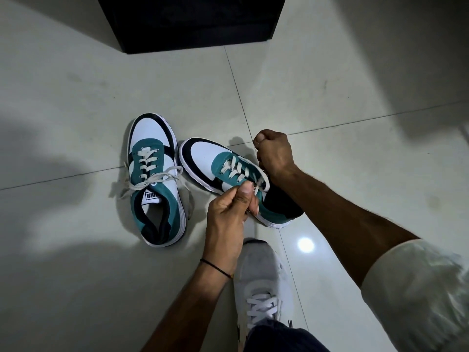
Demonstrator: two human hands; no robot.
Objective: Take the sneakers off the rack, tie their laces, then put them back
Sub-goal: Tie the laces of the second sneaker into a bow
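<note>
Teal, white and black low-top sneakers, one pair, on pale glossy floor tiles, centre of the frame.

Head view:
- Left-hand sneaker: left of centre, upright on its sole, toe toward the top of the frame. Off-white laces tied in a loose bow across the tongue, ends trailing onto the tile on both sides. Brand label visible on the tongue, lettering upside down.
- Right-hand sneaker: centre, just beside the first, toe angled to the upper left, heel to the lower right. Toes of the two close together, not clearly touching. Off-white lace threaded through the eyelets, upper ends taken up by the hands.
- Left hand: below centre, fingers closed in a pinch on a lace end at the top of the tongue. Thin black thread band on the wrist.
- Right hand: right of centre, beyond the shoe, closed into a fist; a thin strand of lace seen at the fist. Forearm crossing over the heel of the shoe. White sleeve at the lower right.
- Grey-white worn shoe: bottom centre, white laces, on the person's foot, dark trouser hem over it.
- Black cabinet base: top centre; contents not discernible.
</note>
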